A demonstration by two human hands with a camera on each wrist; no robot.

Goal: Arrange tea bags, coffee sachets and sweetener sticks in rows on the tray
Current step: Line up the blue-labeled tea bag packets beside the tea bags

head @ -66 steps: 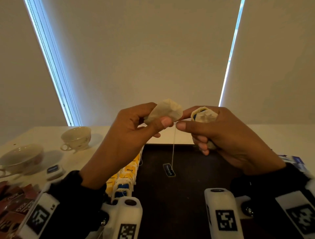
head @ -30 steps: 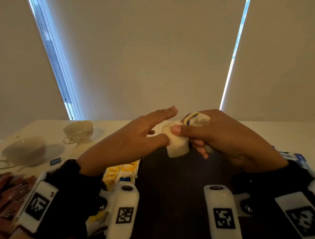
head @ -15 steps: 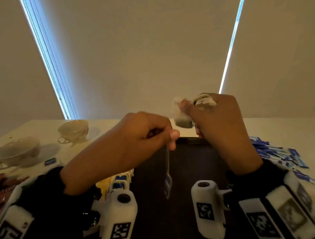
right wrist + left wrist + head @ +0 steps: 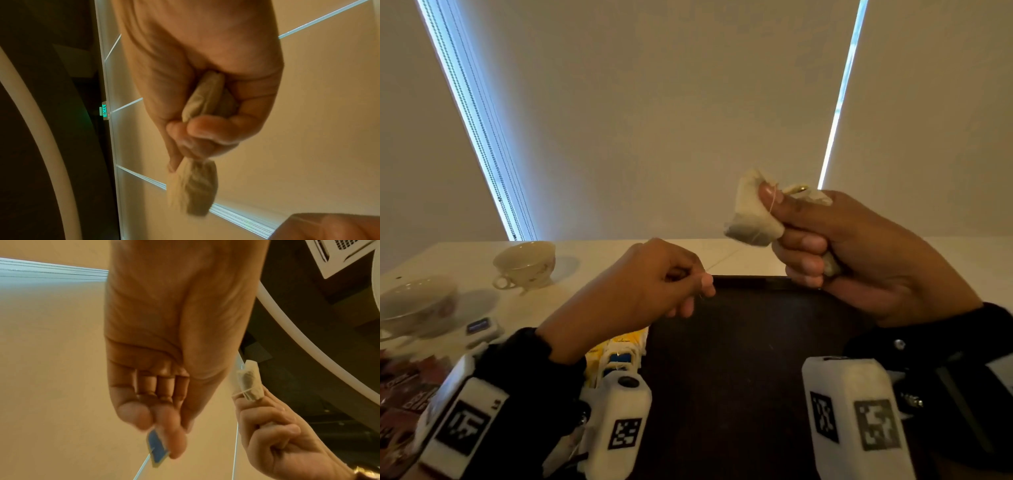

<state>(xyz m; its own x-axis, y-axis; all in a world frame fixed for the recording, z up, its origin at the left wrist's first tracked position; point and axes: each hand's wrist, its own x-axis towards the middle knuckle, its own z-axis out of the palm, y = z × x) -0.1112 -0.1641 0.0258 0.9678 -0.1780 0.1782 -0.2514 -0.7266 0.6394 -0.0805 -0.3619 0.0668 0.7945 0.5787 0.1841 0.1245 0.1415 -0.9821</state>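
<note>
My right hand (image 4: pixel 825 236) is raised above the dark tray (image 4: pixel 739 359) and pinches a pale tea bag (image 4: pixel 751 216) between thumb and forefinger; more tea bags (image 4: pixel 203 95) are bunched in its palm. A thin string crosses the thumb. My left hand (image 4: pixel 688 284) is lower, over the tray's far left corner, and pinches the blue paper tag (image 4: pixel 157 449) on that string. In the left wrist view the tea bag (image 4: pixel 249 382) shows beside the right hand's fingers. A row of yellow and blue tea bags (image 4: pixel 619 353) lies along the tray's left edge, mostly hidden by my left wrist.
Two cream teacups (image 4: pixel 525 263) (image 4: pixel 414 308) stand on the white table at the far left. Red-brown coffee sachets (image 4: pixel 404 394) lie at the near left edge. A small blue-labelled packet (image 4: pixel 481 325) lies near the cups. Closed blinds fill the background.
The left hand passed the tea bag to the right hand, then took the tag and pulled the string down and left. The right hand rose with the bag.
</note>
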